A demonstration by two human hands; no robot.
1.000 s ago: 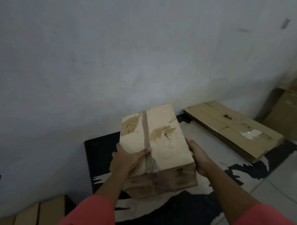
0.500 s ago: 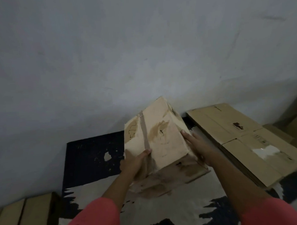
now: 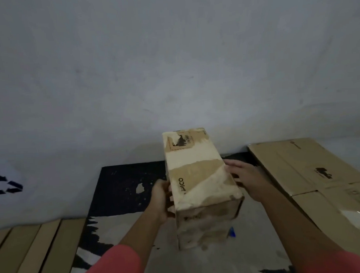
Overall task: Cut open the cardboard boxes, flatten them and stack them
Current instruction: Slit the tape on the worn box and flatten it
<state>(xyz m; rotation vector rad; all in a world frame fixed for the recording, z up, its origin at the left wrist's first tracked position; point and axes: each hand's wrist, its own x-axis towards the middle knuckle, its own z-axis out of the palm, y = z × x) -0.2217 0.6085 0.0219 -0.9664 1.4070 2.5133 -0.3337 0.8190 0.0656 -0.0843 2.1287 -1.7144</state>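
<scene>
Cardboard, worn and patchy, makes up the closed cardboard box (image 3: 199, 176) held between 2 hands at the middle of the view, above a black-and-white mat (image 3: 123, 189). Its long upper face slopes away toward the grey wall (image 3: 172, 65), showing the print "PICO" near the left edge and a torn label at the far end. Whether its near lower end touches the mat cannot be told.

The left hand (image 3: 161, 198) grips the box's left side, its fingers curled against the wall of the box. The right hand (image 3: 248, 181) holds the right side, thumb on the upper edge and fingers against the side wall. The 2 hands are apart, with the box clamped between them. Both arms end in pink sleeves (image 3: 118, 263).

A small blue object (image 3: 231, 232) peeks out by the box's near right corner. Flattened boxes (image 3: 298, 167) lie on the floor at the right, against the wall. More cardboard (image 3: 36, 247) lies at the near left, beside the mat.
</scene>
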